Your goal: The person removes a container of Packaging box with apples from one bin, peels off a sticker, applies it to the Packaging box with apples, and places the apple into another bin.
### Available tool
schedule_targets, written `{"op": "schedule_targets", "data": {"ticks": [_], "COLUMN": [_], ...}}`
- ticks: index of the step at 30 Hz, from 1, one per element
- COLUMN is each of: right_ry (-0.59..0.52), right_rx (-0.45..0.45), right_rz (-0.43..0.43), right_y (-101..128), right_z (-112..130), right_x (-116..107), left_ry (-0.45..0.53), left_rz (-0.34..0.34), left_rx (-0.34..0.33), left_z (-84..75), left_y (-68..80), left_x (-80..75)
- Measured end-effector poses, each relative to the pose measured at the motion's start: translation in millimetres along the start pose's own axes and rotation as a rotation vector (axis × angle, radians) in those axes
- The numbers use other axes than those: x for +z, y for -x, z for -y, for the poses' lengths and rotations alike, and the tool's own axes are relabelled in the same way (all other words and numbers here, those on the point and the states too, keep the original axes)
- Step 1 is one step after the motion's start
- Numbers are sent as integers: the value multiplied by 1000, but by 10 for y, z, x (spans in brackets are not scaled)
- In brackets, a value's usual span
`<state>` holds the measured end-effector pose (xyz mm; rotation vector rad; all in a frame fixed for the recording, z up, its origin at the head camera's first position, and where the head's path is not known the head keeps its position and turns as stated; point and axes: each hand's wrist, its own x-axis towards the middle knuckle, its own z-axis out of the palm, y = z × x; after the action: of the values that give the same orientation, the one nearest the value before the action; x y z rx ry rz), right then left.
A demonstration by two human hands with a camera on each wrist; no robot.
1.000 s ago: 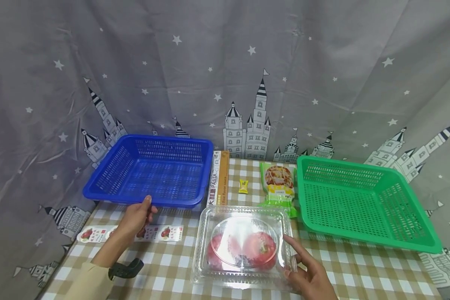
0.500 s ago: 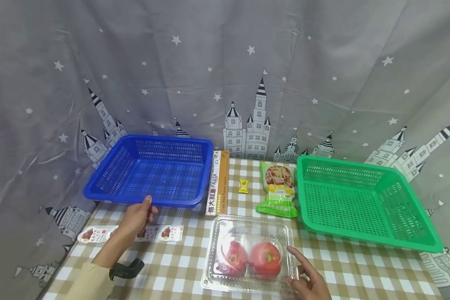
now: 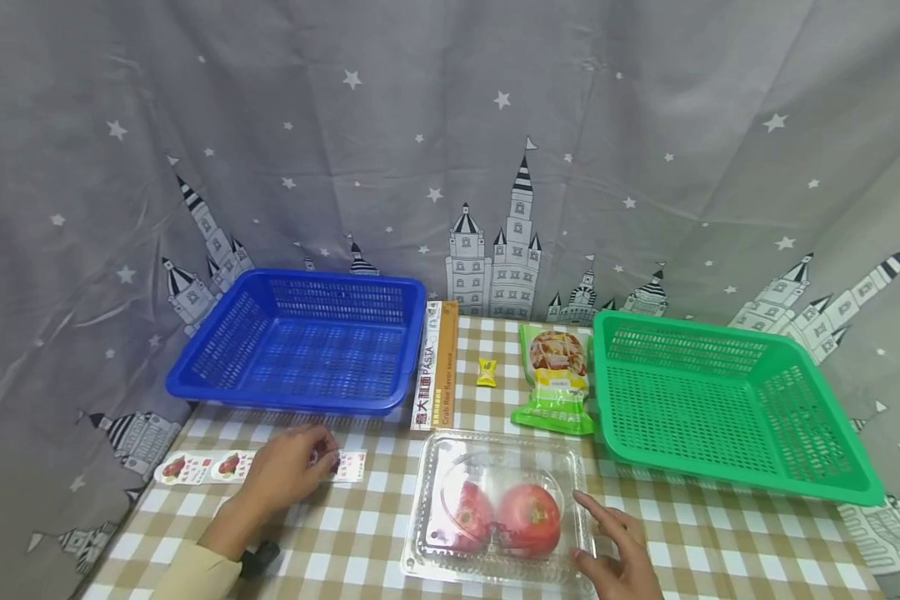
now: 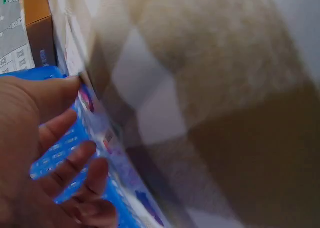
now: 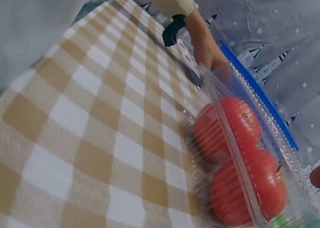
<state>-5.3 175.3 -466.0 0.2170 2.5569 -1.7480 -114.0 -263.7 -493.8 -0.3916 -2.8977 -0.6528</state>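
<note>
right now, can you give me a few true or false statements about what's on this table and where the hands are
1. The clear clamshell box holds two tomatoes. True.
2. The blue basket has a snack pouch in it. False: it shows nothing inside; the green snack pouch lies on the checked cloth beside the green basket.
3. The left hand rests on the strip of fruit stickers. True.
4. The right hand grips the pasta box. False: it touches the clamshell's right edge with straight fingers; the pasta box lies untouched beside the blue basket.
5. A small yellow candy lies between pasta box and pouch. True.
</note>
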Motion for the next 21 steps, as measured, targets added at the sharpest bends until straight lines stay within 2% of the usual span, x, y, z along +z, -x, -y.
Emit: {"op": "schedule_targets", "data": {"ticks": [3, 5, 9, 14, 17, 21], "right_ry": [116, 194, 211, 178, 173, 184], "right_rx": [-74, -141, -285, -423, -535, -727], "right_rz": [-74, -128, -167, -128, -97, -33], "right_y": [3, -5, -54, -153, -224, -316], "right_z": [36, 56, 110, 284, 447, 673], "right_x": [-5, -4, -3, 4, 40, 160], "left_ry": [-119, -142, -144, -120, -26, 150], "left_rz": [-39, -36, -10, 22, 83, 167], "left_rx": [46, 39, 15, 46, 45, 5], "left_z": [8, 11, 2, -53, -132, -275], "left_y": [24, 35, 16, 2, 13, 8], "left_x": [84, 106, 112, 86, 3, -188]}}
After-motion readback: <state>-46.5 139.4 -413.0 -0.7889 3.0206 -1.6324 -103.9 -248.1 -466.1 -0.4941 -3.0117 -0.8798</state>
